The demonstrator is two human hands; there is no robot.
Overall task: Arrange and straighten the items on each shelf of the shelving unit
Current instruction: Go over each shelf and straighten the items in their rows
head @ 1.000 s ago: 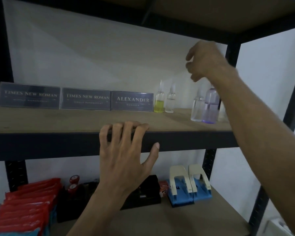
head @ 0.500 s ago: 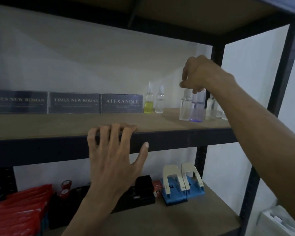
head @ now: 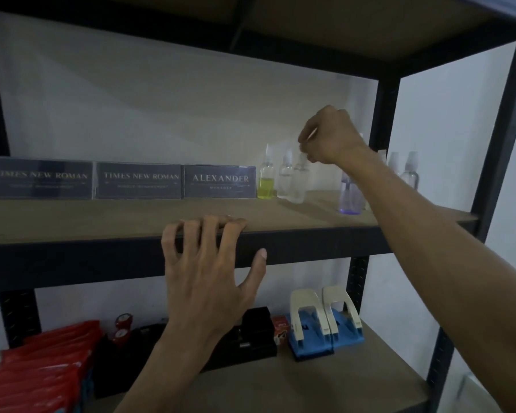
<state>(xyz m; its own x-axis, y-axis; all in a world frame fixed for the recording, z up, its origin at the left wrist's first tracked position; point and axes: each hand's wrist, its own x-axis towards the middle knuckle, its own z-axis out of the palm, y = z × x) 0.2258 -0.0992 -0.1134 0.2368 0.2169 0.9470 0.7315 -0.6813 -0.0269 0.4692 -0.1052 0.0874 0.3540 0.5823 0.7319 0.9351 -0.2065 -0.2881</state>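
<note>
The left hand (head: 209, 281) rests spread on the shelf's front edge (head: 72, 254). Farther back, a purple-tinted spray bottle (head: 349, 198) stands near the right forearm. The right hand (head: 329, 135) pinches the cap of a clear, seemingly empty spray bottle (head: 299, 186), beside another clear one (head: 285, 181) and a bottle of yellow liquid (head: 266, 181).

The left hand (head: 209, 281) was spread over the front edge of the middle shelf (head: 72, 222), fingers hooked on top. The right hand (head: 328, 135) was closed around the cap of a clear spray bottle (head: 298, 186), set just beside another clear one and a yellow-filled bottle (head: 265, 186). A purple-tinted bottle (head: 350, 198) was seen nearer the edge. Three nameplates (head: 137, 180) were lined up at the left. Below, two blue hole punches (head: 325, 326) and red packets (head: 42, 371) were visible.
</note>
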